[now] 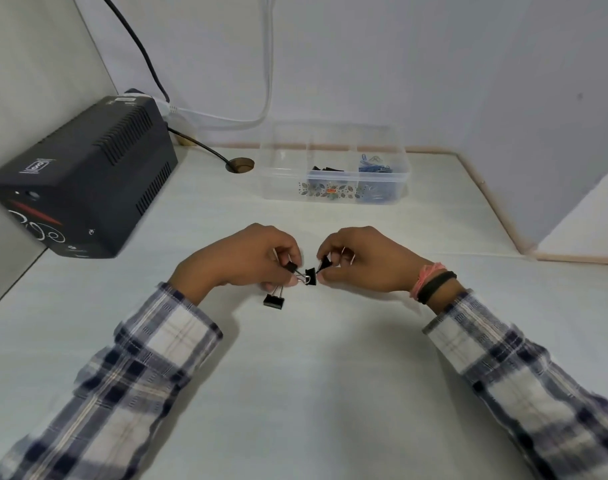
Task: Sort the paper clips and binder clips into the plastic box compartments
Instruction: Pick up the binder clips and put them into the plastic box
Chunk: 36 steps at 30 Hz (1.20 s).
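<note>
My left hand (250,258) and my right hand (364,259) meet over the middle of the white table, fingertips almost touching. A small black binder clip (290,267) is pinched in my left fingers, another (324,263) in my right. Between the hands a third black clip (310,276) hangs linked by its wire handles. One more black binder clip (274,301) lies on the table just below my left hand. The clear plastic box (285,181) stands at the back, with black binder clips (325,169) in its middle compartment and blue paper clips (373,166) in its right one.
A black power unit (84,188) sits at the left, with black and white cables running up the wall behind it. A round cable hole (240,165) is left of the box. A raised wooden edge (493,202) borders the table on the right.
</note>
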Each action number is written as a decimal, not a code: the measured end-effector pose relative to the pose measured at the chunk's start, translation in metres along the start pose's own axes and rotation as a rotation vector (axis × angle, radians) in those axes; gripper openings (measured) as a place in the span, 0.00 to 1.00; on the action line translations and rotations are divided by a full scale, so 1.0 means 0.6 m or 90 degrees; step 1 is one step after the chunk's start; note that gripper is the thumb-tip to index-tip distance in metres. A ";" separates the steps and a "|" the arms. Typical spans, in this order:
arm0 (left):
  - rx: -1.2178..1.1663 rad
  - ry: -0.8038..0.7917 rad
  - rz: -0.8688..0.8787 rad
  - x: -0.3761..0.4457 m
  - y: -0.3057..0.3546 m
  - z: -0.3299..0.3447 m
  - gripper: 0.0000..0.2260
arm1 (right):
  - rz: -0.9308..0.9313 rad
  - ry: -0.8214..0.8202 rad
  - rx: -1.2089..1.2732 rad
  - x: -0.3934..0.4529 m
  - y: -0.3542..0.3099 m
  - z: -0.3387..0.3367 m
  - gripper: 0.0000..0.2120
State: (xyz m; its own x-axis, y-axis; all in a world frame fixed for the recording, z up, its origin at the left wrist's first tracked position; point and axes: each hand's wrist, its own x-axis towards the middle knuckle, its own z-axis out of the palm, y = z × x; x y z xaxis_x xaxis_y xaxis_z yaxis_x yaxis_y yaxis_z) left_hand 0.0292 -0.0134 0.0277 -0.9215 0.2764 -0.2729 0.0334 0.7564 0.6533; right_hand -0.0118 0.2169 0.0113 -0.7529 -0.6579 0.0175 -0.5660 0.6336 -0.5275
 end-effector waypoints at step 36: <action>-0.558 0.212 0.081 0.116 0.069 -0.090 0.06 | 0.226 0.419 0.684 0.089 0.013 -0.132 0.02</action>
State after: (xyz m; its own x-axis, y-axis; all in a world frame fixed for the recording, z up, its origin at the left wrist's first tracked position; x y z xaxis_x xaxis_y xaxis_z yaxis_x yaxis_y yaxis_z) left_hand -0.0541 0.0053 0.0740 -0.9985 0.0409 -0.0360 -0.0368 -0.0205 0.9991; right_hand -0.0831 0.2188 0.0753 -0.9999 -0.0093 -0.0139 0.0149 -0.1108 -0.9937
